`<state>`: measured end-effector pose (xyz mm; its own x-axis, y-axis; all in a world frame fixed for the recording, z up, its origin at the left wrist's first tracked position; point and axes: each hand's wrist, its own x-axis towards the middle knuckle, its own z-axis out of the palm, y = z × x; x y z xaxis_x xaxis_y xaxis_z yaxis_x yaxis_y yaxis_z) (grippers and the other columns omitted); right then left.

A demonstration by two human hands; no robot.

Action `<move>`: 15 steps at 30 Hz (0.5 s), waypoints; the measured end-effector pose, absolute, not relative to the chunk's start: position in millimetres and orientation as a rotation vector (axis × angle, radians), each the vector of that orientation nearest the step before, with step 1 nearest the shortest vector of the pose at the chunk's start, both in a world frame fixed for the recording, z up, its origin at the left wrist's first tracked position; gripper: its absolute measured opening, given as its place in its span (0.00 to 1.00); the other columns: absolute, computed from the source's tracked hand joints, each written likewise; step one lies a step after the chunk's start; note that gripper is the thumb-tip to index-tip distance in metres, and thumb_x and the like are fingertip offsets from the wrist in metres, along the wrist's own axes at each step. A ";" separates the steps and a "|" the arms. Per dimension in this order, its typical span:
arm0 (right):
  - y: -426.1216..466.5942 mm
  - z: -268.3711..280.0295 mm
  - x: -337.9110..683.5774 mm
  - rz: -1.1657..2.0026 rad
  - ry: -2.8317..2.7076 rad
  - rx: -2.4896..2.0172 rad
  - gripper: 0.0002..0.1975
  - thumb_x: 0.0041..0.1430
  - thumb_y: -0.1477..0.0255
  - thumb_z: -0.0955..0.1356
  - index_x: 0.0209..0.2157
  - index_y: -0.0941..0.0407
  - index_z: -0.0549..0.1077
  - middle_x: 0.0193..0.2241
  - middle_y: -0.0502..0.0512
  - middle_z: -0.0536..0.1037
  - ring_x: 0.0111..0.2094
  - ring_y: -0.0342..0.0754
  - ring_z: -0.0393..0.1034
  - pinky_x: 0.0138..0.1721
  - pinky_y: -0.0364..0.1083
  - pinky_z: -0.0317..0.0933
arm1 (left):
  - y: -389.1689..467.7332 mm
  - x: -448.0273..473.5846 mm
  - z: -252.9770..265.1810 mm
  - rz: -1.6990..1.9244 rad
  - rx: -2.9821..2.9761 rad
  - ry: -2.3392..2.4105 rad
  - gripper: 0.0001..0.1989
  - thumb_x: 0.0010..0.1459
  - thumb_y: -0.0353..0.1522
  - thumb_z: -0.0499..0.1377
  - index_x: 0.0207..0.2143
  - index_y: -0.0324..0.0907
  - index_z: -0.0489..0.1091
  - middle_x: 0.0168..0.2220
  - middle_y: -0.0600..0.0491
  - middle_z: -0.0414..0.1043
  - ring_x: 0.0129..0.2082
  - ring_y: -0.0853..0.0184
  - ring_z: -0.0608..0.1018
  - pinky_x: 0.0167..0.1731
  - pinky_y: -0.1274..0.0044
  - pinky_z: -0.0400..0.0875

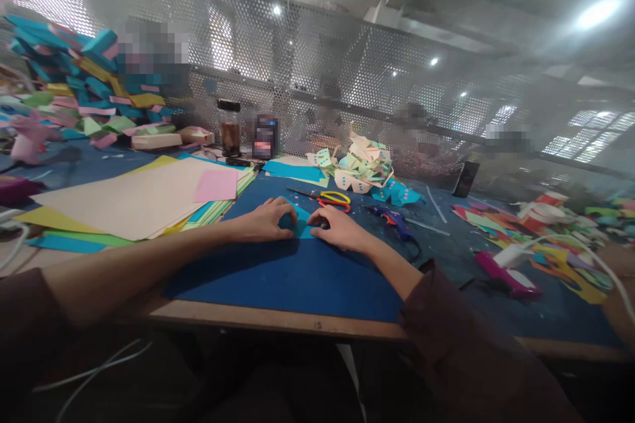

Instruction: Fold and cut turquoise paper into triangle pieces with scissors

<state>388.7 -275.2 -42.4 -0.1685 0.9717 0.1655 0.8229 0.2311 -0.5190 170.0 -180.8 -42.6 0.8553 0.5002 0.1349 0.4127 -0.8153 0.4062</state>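
Note:
A small piece of bright blue paper lies on the dark blue table mat, between my two hands. My left hand is closed with curved fingers at the paper's left edge. My right hand pinches the paper's right edge between thumb and fingers. Just beyond them lie scissors with yellow and red handles. A blue glue gun rests to the right of my right hand. Left of my left hand is a stack of coloured paper sheets with a pink square on top.
Cut paper shapes are heaped at the back. A jar and a phone stand near the mesh partition; another phone leans farther right. A pink power strip with a white cable and paper scraps lie right. Folded paper pieces pile up left.

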 end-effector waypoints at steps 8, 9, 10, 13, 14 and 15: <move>-274.1 -44.0 391.4 0.455 -2.064 -1.622 0.10 0.58 0.74 0.71 0.43 0.57 0.76 0.45 0.56 0.76 0.39 0.46 0.70 0.43 0.47 0.64 | -177.7 164.4 -30.6 0.153 2.667 0.641 0.19 0.52 0.36 0.59 0.47 0.42 0.69 0.54 0.46 0.65 0.57 0.54 0.66 0.59 0.64 0.60; -274.1 -44.2 391.8 0.455 -2.064 -1.620 0.10 0.58 0.73 0.71 0.43 0.57 0.76 0.45 0.56 0.75 0.39 0.46 0.70 0.43 0.47 0.64 | -177.8 163.5 -28.8 0.137 2.664 0.635 0.19 0.52 0.36 0.59 0.47 0.42 0.69 0.54 0.46 0.65 0.58 0.54 0.66 0.59 0.64 0.60; -274.1 -44.3 392.2 0.453 -2.065 -1.619 0.10 0.58 0.73 0.71 0.43 0.57 0.76 0.45 0.56 0.75 0.39 0.46 0.70 0.43 0.47 0.64 | -177.7 162.7 -27.5 0.126 2.663 0.630 0.19 0.52 0.36 0.59 0.47 0.43 0.68 0.55 0.47 0.65 0.58 0.55 0.66 0.60 0.64 0.60; -274.4 -44.3 392.9 0.455 -2.072 -1.615 0.10 0.58 0.73 0.71 0.43 0.57 0.75 0.45 0.56 0.75 0.39 0.46 0.70 0.44 0.47 0.64 | -176.0 160.5 -25.8 0.115 2.662 0.608 0.18 0.52 0.36 0.59 0.47 0.43 0.68 0.56 0.47 0.66 0.59 0.55 0.66 0.60 0.65 0.60; -274.6 -44.0 392.9 0.456 -2.075 -1.614 0.11 0.58 0.73 0.71 0.43 0.57 0.75 0.45 0.57 0.75 0.39 0.46 0.70 0.44 0.47 0.64 | -175.2 160.0 -25.6 0.108 2.662 0.606 0.19 0.52 0.37 0.59 0.47 0.44 0.68 0.56 0.47 0.66 0.59 0.55 0.66 0.60 0.65 0.59; -274.9 -43.6 392.8 0.457 -2.077 -1.616 0.11 0.58 0.73 0.71 0.44 0.57 0.75 0.45 0.57 0.75 0.39 0.46 0.70 0.44 0.48 0.64 | -174.5 159.5 -25.3 0.098 2.661 0.608 0.19 0.52 0.37 0.59 0.47 0.44 0.68 0.56 0.48 0.66 0.59 0.55 0.65 0.60 0.65 0.59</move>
